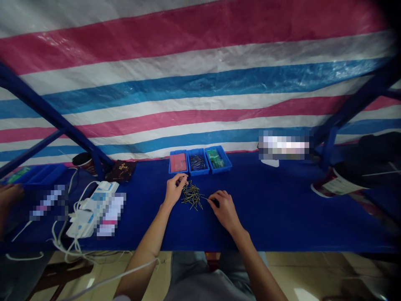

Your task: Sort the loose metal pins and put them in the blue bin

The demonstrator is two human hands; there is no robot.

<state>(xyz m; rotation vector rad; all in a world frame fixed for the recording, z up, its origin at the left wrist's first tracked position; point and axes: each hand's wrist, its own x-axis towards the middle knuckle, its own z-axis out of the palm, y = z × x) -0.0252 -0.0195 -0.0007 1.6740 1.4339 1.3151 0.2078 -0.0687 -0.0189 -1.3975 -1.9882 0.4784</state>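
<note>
A loose pile of thin yellowish-and-dark metal-looking sticks [192, 196] lies on the blue table between my hands; they are too small to tell their exact kind. My left hand [175, 189] is at the pile's upper left, thumb and fingers pinched together; whatever it may hold is too small to make out. On the right, my right hand [223, 207] is closed in a pinch on one thin stick [204, 198], which points left toward the pile. Just beyond stand a blue bin with a pink block [178, 162], a blue bin of dark thin pieces [197, 162] and a blue bin of green packets [216, 159].
A white power strip [92, 209] with tangled cables lies at left, near a dark brown packet [121, 170]. Another person's hand [11, 195] shows at the far left. A tub [332, 184] stands at right. Blue frame posts and a striped sheet [200, 88] bound the table.
</note>
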